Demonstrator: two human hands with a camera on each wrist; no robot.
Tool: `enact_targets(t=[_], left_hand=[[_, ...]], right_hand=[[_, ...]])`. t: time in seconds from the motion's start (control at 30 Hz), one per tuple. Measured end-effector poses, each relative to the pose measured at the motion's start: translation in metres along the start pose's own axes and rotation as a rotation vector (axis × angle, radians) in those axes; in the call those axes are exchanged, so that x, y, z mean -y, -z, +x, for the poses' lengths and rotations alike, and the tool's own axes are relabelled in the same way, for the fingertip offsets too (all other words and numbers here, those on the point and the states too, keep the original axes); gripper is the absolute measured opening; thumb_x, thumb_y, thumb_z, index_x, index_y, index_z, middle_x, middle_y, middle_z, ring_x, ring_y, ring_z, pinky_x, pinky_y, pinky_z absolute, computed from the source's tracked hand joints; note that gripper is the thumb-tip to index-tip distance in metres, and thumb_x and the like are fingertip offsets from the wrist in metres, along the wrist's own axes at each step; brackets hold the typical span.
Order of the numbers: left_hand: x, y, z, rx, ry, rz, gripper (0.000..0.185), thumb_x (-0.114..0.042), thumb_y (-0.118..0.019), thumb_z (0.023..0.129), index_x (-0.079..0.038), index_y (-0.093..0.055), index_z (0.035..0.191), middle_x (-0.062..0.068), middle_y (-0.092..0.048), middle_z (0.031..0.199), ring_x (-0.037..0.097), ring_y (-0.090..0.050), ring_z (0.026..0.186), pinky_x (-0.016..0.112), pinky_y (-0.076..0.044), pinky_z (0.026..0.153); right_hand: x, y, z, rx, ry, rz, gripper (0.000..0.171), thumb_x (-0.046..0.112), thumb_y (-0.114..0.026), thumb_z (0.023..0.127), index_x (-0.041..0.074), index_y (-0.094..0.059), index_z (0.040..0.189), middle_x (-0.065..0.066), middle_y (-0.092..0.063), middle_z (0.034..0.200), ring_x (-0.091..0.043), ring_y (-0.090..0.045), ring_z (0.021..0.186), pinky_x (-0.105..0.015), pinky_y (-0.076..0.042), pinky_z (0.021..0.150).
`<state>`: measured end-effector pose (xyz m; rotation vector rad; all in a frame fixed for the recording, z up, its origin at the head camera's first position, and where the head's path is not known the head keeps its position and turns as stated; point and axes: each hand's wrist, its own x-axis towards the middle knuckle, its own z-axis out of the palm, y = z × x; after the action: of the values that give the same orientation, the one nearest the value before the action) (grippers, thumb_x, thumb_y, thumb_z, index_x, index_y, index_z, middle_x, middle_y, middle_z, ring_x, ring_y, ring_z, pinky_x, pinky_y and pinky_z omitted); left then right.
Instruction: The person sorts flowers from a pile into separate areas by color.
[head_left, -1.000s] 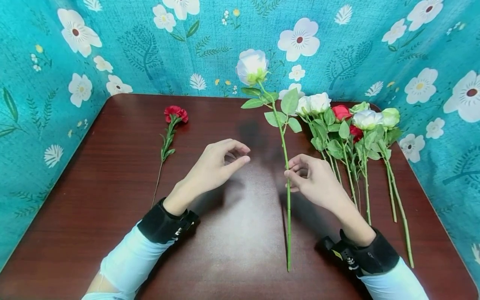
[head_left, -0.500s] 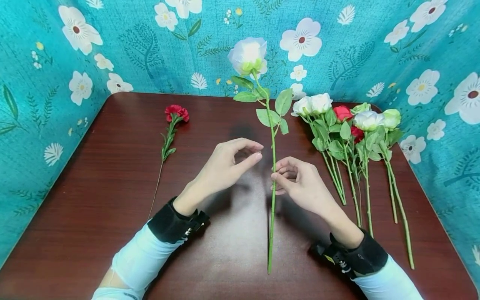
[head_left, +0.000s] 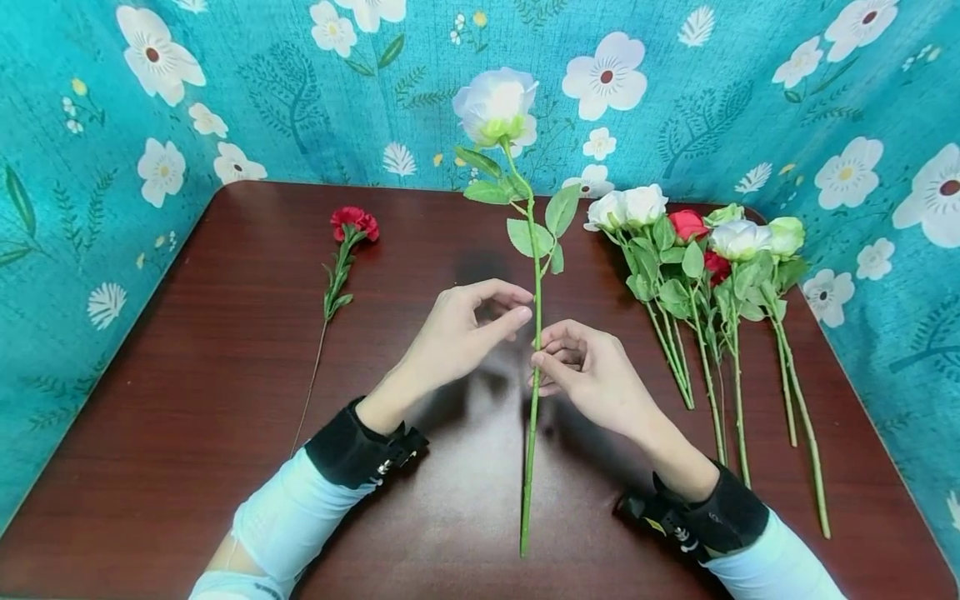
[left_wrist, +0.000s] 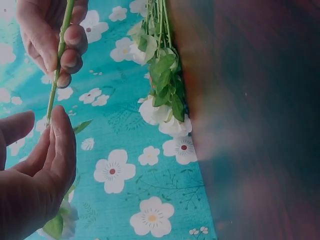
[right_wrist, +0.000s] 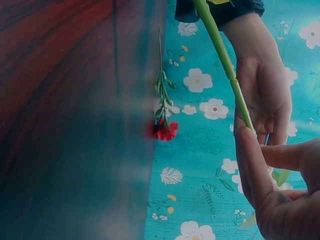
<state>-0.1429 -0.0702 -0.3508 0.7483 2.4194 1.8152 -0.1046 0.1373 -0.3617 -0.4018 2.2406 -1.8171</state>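
A long-stemmed white rose (head_left: 495,104) stands upright over the dark wooden table (head_left: 187,400). My right hand (head_left: 542,354) pinches its green stem (head_left: 529,467) about halfway up, between thumb and fingers. My left hand (head_left: 517,305) is just left of the stem with its fingers loosely curved; the index tip reaches the stem and holds nothing. In the left wrist view the stem (left_wrist: 56,75) runs from the right hand (left_wrist: 60,47) down to the left hand (left_wrist: 37,135). The right wrist view shows the right hand's thumb (right_wrist: 252,165) against the stem (right_wrist: 220,50).
A single red carnation (head_left: 352,225) lies on the table at the far left. A bunch of white and red roses (head_left: 697,250) lies at the right, stems toward me. Teal flowered cloth (head_left: 75,250) walls in the table on three sides.
My right hand has carried the white rose leftward and stood it straighter. The left hand has shifted right, so its fingertips now meet the stem.
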Motion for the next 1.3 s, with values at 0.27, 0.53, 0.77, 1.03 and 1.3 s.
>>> enact_targets(t=[0.27,0.53,0.77,1.03,1.3], left_hand=[[0.001,-0.01,0.0,0.005,0.027,-0.068,0.021,-0.005,-0.073,0.096,0.002,-0.069,0.115,0.008,-0.073,0.097,0.017,-0.071,0.083,0.036,-0.061,0.076],[0.003,-0.014,0.0,-0.061,0.03,-0.099,0.021,-0.003,-0.075,0.093,0.0,-0.071,0.113,0.008,-0.073,0.095,0.018,-0.069,0.088,0.041,-0.059,0.083],[0.004,-0.013,-0.001,-0.083,0.047,-0.121,0.02,-0.002,-0.076,0.092,-0.002,-0.071,0.111,0.006,-0.072,0.093,0.018,-0.071,0.084,0.034,-0.059,0.08],[0.004,-0.011,-0.001,-0.087,0.066,-0.128,0.02,-0.002,-0.076,0.092,-0.002,-0.071,0.112,0.007,-0.072,0.093,0.018,-0.071,0.083,0.035,-0.06,0.077],[0.004,-0.009,-0.002,-0.105,0.086,-0.099,0.023,-0.004,-0.076,0.092,-0.004,-0.072,0.115,0.005,-0.072,0.096,0.017,-0.071,0.086,0.035,-0.058,0.081]], right_hand=[[-0.003,-0.004,-0.002,0.01,0.004,0.024,0.014,-0.004,-0.066,0.097,-0.005,-0.062,0.11,-0.021,-0.068,0.097,-0.03,-0.074,0.077,-0.041,-0.062,0.068],[-0.005,-0.007,-0.003,0.01,-0.001,0.054,0.015,-0.003,-0.066,0.097,-0.006,-0.061,0.111,-0.026,-0.066,0.098,-0.029,-0.073,0.078,-0.042,-0.062,0.069],[-0.008,-0.009,-0.001,0.017,-0.007,0.072,0.02,-0.002,-0.068,0.096,-0.008,-0.06,0.113,-0.025,-0.066,0.099,-0.027,-0.073,0.081,-0.043,-0.062,0.07],[-0.008,-0.012,-0.001,0.033,-0.02,0.092,0.02,-0.004,-0.069,0.094,-0.004,-0.06,0.111,-0.02,-0.068,0.095,-0.027,-0.073,0.08,-0.043,-0.062,0.071],[-0.01,-0.014,0.002,0.035,0.0,0.093,0.022,-0.005,-0.069,0.094,-0.007,-0.059,0.113,-0.02,-0.067,0.095,-0.025,-0.072,0.081,-0.042,-0.062,0.07]])
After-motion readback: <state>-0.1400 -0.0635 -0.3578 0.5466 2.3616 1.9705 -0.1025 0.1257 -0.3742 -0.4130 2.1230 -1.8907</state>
